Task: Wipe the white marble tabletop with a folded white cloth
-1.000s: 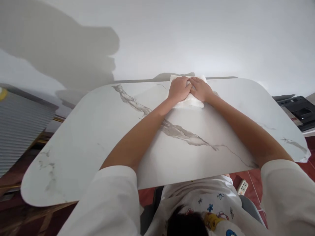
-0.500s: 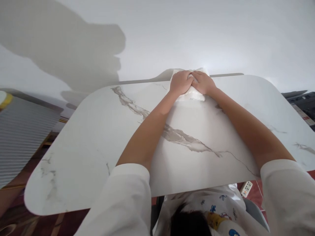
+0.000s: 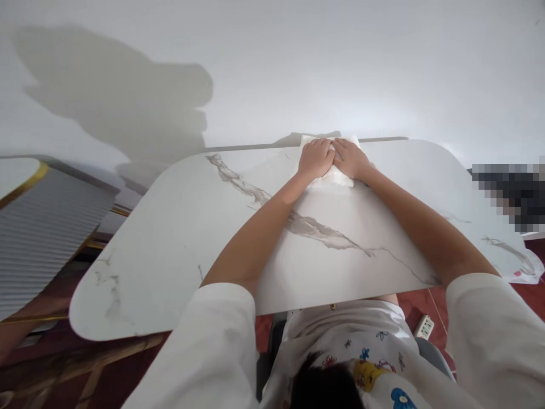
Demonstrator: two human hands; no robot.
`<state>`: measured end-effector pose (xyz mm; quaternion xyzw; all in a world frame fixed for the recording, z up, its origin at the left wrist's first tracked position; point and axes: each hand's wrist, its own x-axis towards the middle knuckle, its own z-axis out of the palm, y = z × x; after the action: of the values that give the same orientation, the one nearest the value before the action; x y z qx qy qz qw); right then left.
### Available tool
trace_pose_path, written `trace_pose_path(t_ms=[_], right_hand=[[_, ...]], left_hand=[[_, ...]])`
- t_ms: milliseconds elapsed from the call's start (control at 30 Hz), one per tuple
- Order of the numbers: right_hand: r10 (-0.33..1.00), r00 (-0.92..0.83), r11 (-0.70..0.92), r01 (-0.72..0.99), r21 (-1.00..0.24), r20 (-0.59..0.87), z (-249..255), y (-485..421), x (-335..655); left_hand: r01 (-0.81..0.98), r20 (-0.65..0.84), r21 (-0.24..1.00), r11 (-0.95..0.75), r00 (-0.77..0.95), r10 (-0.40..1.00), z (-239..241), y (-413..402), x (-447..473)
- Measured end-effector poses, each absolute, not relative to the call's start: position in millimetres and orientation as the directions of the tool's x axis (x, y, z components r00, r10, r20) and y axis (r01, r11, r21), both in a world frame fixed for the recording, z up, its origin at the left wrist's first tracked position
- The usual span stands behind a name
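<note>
Both my arms reach across a white marble table (image 3: pixel 179 227) to its far edge. My left hand (image 3: pixel 315 159) and my right hand (image 3: pixel 349 158) lie side by side, touching, and press down on a white folded cloth (image 3: pixel 336 178) that rests on the tabletop by the wall. The fingers of both hands curl over the cloth. Only the cloth's near edge and a bit of its far corners show around the hands.
A white wall (image 3: pixel 298 68) rises right behind the table's far edge. A grey ribbed cabinet with gold trim (image 3: pixel 38 227) stands at the left. A blurred-out dark object (image 3: pixel 508 193) sits at the right. A white power strip (image 3: pixel 423 326) lies on the red floor below.
My hands stay pressed together on the cloth at the far edge, sliding slightly away and back; the view shifts with my head.
</note>
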<state>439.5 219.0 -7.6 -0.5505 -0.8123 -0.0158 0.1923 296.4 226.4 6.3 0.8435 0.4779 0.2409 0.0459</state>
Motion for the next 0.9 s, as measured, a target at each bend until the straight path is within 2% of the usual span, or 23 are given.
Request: trace_pose_path(t_ms=[200, 467, 667, 900], right_hand=[[0.905, -0.288, 0.361, 0.909, -0.207, 0.314, -6.8, 181.4, 434.4], [0.923, -0.272, 0.325, 0.929, -0.177, 0.271, 0.4, 112.9, 418.6], [0.901, -0.310, 0.368, 0.916, -0.159, 0.302, -0.5, 62.5, 410.8], [0.908, -0.298, 0.363, 0.911, -0.198, 0.296, 0.7, 10.2, 405.1]], left_hand=[[0.774, 0.359, 0.296, -0.560, 0.453, 0.816, 7.5, 193.9, 291.6], [0.777, 0.347, 0.224, -0.588, 0.500, 0.793, 9.0, 134.8, 276.7], [0.798, 0.321, 0.173, -0.577, 0.508, 0.799, 7.5, 87.3, 266.2], [0.786, 0.286, 0.218, -0.579, 0.516, 0.808, 10.3, 38.7, 258.3]])
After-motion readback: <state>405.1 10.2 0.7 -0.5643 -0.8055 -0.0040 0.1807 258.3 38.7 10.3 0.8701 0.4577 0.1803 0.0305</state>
